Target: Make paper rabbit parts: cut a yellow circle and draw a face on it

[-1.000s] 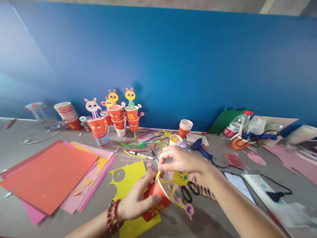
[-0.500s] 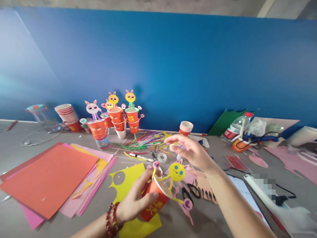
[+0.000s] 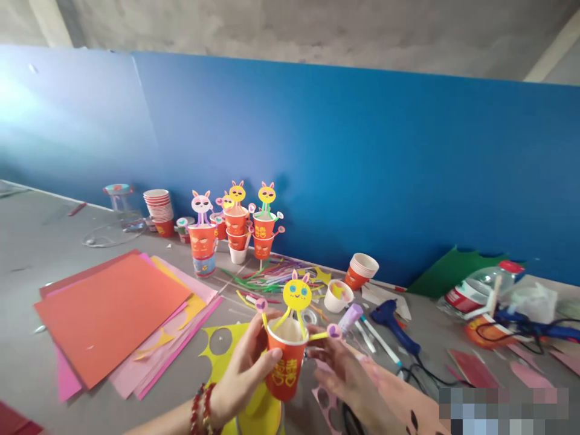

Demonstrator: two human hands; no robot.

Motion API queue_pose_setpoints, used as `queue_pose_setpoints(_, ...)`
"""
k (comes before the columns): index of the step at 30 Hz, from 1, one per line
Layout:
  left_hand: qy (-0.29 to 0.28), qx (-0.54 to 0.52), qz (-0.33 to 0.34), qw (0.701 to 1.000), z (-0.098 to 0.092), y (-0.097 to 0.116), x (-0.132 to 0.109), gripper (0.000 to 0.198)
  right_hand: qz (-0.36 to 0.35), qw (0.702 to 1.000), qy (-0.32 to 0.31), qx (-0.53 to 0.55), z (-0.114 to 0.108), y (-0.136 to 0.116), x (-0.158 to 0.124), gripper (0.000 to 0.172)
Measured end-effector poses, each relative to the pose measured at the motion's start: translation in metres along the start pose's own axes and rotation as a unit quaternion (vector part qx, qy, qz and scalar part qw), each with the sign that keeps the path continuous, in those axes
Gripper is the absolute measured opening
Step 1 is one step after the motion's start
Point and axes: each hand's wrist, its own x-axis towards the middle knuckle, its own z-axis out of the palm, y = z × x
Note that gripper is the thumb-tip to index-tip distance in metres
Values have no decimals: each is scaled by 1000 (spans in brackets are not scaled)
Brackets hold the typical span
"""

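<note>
A red paper cup [image 3: 286,365] with gold lettering stands nearly upright in my left hand [image 3: 244,362], thumb across its front and fingers round its left side. From the cup rises a yellow bunny face [image 3: 297,295] with blue eyes and pink ears, on yellow stems. Yellow arms stick out at both sides of the rim, each tipped with a pink disc [image 3: 334,331] bearing a purple heart. My right hand [image 3: 342,368] is beside the cup's right side, below that arm, fingers bent and apart; whether they touch the cup is unclear. Yellow paper [image 3: 226,344] with cut-outs lies beneath.
Finished bunny cups [image 3: 202,240] stand at the back left near stacked paper cups [image 3: 158,212]. Coloured sheets [image 3: 113,314] lie left. A blue glue gun [image 3: 395,326], purple glue stick [image 3: 351,317], white cup [image 3: 338,295] and plastic bottle [image 3: 480,289] are right, before the blue partition [image 3: 317,157].
My right hand has come down from above the cup to its right side. The cup has gone from tilted to nearly upright, its bunny face towards me. The view has shifted.
</note>
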Motion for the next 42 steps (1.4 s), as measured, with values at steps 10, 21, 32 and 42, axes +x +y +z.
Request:
queue_pose_setpoints(10, 21, 8, -15, 1000, -4, 6, 7, 43, 7, 997, 24, 67, 41, 20, -6, 47)
queue_pose_setpoints(21, 131, 107, -3, 986, -15, 5, 11, 32, -19, 999, 27, 14, 44, 14, -10, 41)
queue_pose_setpoints(32, 84, 32, -31, 995, -16, 5, 9, 46, -21, 999, 42, 21, 45, 17, -9, 41)
queue_pose_setpoints(42, -22, -8, -119, 993, -2, -4, 3, 53, -23, 998, 45, 44, 38, 10, -5, 36)
